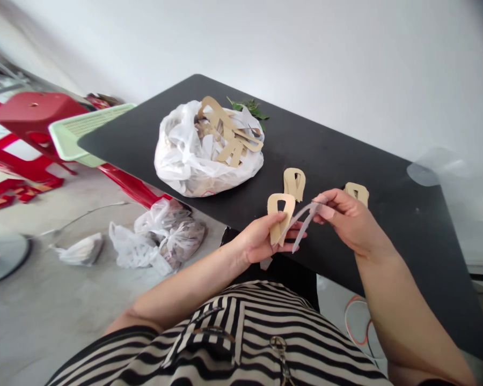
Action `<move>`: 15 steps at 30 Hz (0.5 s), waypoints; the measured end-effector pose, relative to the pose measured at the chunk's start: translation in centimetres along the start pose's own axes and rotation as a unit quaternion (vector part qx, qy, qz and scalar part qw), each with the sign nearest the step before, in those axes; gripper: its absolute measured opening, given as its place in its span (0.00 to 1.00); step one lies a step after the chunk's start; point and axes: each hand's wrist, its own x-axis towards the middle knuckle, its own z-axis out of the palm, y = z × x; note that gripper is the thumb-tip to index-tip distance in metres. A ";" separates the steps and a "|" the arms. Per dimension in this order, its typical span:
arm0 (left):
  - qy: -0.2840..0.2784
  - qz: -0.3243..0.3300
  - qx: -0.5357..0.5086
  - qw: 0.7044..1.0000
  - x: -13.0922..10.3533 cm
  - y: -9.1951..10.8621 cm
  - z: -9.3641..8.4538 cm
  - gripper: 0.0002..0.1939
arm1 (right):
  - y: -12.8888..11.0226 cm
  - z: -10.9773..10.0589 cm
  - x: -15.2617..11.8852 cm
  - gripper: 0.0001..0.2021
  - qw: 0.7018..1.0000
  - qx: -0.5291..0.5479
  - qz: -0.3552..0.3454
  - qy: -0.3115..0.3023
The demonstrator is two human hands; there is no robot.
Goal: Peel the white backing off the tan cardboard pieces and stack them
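Now: both hands gripping, tan cutout L, clear strip R

Your L hand [261, 238] grips tan cutout [280, 206]; your R hand [348, 220] pinches clear strip [304, 228], betw. hands. Open white bag [185, 153] w/ tan pcs [229, 142] on table [322, 153], beyond L hand.

A smooth white wall [306, 64] rises behind a black table [326, 145] with rounded corners. To the left, a red stool [36, 110] stands on a grey floor [116, 316], and soft light falls evenly across the wall.
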 end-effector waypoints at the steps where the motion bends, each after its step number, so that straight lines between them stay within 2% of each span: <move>1: -0.012 -0.002 0.007 1.000 -0.2 -0.1 -0.1 0.18 | -0.1 0.0 0.1 0.12 1.000 0.015 0.001 -0.010; 3: -0.021 0.005 0.025 0.999 -0.5 -0.2 -0.1 0.15 | -0.3 0.2 0.2 0.14 0.999 0.031 0.014 -0.031; 6: 0.000 0.043 0.060 0.997 -0.8 -0.6 0.1 0.13 | -0.5 0.3 0.2 0.18 0.997 0.033 0.038 -0.050; 11: 0.069 0.153 0.094 0.981 -0.9 -1.1 0.3 0.16 | -0.6 0.0 0.4 0.16 0.995 0.043 0.068 -0.066; 15: 0.088 0.257 0.142 0.952 -0.7 -1.3 0.1 0.15 | 0.0 0.2 0.3 0.18 0.993 0.058 0.093 -0.041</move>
